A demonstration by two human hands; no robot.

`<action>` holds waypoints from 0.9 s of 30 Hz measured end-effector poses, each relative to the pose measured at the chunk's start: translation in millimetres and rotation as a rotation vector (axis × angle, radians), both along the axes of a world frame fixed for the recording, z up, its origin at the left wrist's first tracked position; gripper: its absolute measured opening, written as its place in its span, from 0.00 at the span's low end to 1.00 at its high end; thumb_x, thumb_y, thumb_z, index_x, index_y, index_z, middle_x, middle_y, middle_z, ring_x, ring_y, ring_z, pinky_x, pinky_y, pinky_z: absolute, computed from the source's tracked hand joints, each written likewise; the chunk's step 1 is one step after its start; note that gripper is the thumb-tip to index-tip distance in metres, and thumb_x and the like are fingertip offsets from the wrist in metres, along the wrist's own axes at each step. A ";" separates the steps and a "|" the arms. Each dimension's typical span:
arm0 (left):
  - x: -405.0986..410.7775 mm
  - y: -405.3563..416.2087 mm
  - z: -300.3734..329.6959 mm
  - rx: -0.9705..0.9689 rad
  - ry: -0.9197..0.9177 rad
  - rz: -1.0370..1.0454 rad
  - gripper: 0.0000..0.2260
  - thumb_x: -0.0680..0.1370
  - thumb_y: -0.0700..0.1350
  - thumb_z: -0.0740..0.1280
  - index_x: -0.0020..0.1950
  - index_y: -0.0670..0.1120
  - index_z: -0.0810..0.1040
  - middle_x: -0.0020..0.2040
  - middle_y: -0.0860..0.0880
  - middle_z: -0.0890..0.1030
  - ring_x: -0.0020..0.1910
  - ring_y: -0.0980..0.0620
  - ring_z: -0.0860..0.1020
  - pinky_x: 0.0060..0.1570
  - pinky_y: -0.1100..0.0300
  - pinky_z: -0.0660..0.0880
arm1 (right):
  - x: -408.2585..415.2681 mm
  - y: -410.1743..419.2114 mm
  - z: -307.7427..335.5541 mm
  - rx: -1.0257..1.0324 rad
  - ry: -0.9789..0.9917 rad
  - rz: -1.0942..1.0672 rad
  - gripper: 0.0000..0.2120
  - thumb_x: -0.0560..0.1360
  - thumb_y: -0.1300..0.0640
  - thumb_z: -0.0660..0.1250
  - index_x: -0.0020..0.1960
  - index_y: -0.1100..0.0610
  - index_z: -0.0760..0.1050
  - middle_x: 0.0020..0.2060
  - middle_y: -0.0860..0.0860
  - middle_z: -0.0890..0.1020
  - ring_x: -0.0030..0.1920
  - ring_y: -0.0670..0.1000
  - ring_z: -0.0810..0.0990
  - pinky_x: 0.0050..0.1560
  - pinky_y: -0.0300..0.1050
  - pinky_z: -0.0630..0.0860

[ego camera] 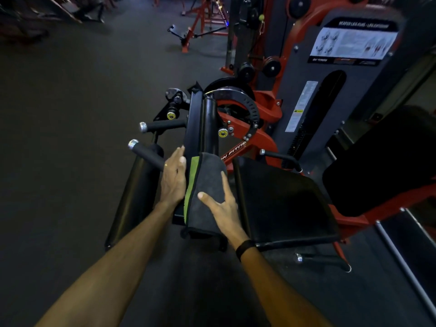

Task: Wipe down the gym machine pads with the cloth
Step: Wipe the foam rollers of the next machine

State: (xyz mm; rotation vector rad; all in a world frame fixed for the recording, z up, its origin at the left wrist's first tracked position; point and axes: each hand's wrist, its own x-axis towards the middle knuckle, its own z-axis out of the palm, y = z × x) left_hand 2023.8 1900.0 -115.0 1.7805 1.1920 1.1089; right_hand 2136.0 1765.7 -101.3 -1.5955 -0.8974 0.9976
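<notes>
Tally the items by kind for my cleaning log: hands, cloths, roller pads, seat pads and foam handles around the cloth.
Hands: 2, left and right
Cloth: 1
Roller pads: 2
Seat pad: 1
Foam handles: 2
Total: 8

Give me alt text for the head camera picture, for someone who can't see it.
Two hands press a grey cloth with a green edge draped over a black roller pad of a red and black leg machine: left hand flat at its side, right hand spread on top. A black seat pad lies right.
</notes>
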 end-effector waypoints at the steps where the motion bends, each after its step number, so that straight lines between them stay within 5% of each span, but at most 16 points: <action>1: -1.6 -4.8 1.1 -0.020 0.016 -0.016 0.30 0.83 0.63 0.48 0.77 0.47 0.69 0.76 0.49 0.69 0.76 0.52 0.65 0.76 0.46 0.61 | -4.9 -3.6 2.3 -0.014 -0.049 -0.015 0.47 0.68 0.36 0.74 0.79 0.34 0.51 0.77 0.47 0.64 0.75 0.49 0.65 0.73 0.53 0.68; 8: -6.9 -37.3 7.8 -0.084 0.214 -0.057 0.22 0.87 0.51 0.48 0.80 0.46 0.61 0.80 0.47 0.61 0.79 0.51 0.57 0.79 0.50 0.51 | -22.4 -12.5 20.7 -0.180 -0.357 -0.040 0.45 0.70 0.32 0.67 0.79 0.35 0.45 0.78 0.50 0.63 0.74 0.58 0.66 0.71 0.61 0.67; 16: -21.1 -62.8 -9.2 -0.139 0.197 -0.090 0.24 0.86 0.52 0.49 0.81 0.48 0.51 0.82 0.50 0.52 0.81 0.55 0.49 0.79 0.50 0.46 | -38.3 -3.5 40.7 -0.363 -0.777 0.038 0.46 0.76 0.38 0.65 0.82 0.50 0.41 0.80 0.58 0.44 0.78 0.63 0.51 0.73 0.67 0.57; 21: -26.1 -57.3 -12.4 -0.124 0.288 -0.170 0.23 0.86 0.52 0.45 0.82 0.51 0.50 0.82 0.54 0.48 0.81 0.56 0.45 0.78 0.52 0.40 | -41.2 1.8 43.2 -0.389 -0.783 0.077 0.47 0.77 0.40 0.66 0.81 0.50 0.37 0.81 0.58 0.45 0.77 0.64 0.56 0.71 0.64 0.64; 27: -30.4 -51.5 -10.2 -0.146 0.291 -0.155 0.22 0.87 0.53 0.45 0.81 0.52 0.58 0.82 0.54 0.54 0.80 0.56 0.50 0.79 0.48 0.45 | -41.4 4.3 43.8 -0.391 -0.838 0.092 0.46 0.76 0.41 0.66 0.81 0.45 0.37 0.80 0.59 0.46 0.74 0.65 0.61 0.69 0.62 0.66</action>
